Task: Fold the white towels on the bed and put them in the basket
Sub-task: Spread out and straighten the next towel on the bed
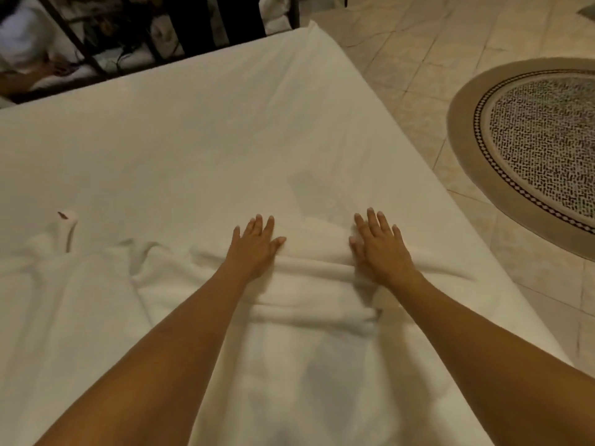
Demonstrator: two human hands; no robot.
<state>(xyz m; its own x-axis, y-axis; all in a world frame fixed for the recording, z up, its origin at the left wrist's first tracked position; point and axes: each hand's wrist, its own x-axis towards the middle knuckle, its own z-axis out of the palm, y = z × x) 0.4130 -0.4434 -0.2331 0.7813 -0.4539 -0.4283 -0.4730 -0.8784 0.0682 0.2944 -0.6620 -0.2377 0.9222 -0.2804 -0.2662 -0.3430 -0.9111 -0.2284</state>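
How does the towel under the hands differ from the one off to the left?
The towel under the hands lies flat in neat folded layers, pressed by the left hand and right hand. The left towel is rumpled, untouched, with a small red mark at one end. Both are white and lie on the bed.

Dim, warm light; my view is soft and slightly blurred, with wide-angle bending at the edges.
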